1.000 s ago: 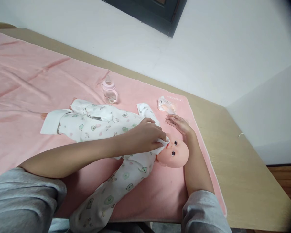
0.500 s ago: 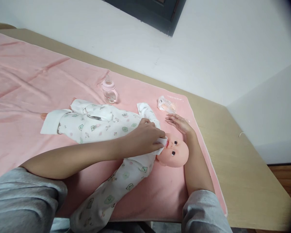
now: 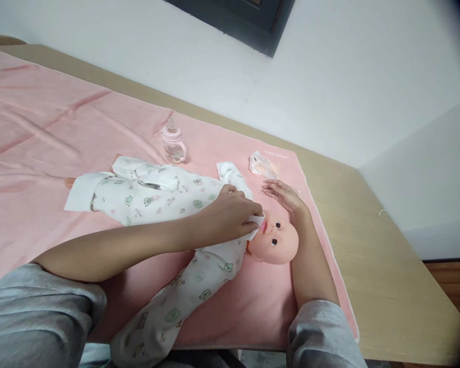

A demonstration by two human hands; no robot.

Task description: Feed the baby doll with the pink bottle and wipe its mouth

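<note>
A baby doll [image 3: 281, 245] lies on its back in a white sleepsuit [image 3: 191, 191] printed with small animals, its head to the right. Between the thumb and fingers of my left hand [image 3: 232, 214] is a folded white tissue [image 3: 257, 220], held at the doll's mouth and chin. My left forearm crosses over the doll's body. Beyond the doll's head, my right hand [image 3: 281, 194] rests on the blanket with its fingers stretched out, holding nothing. Just past its fingertips lies a small clear plastic packet [image 3: 262, 164] with something pale orange inside.
A pink baby bottle [image 3: 173, 145] with a handle stands behind the doll's legs. The pink blanket [image 3: 34, 117] has wrinkles at the left and covers much of the wooden table [image 3: 383, 255]. A white wall [image 3: 329, 76] rises along the table's far side.
The tissue in my left hand has shifted very slightly off the doll's lips, so more of the mouth shows. My right hand and the doll stay where they were.
</note>
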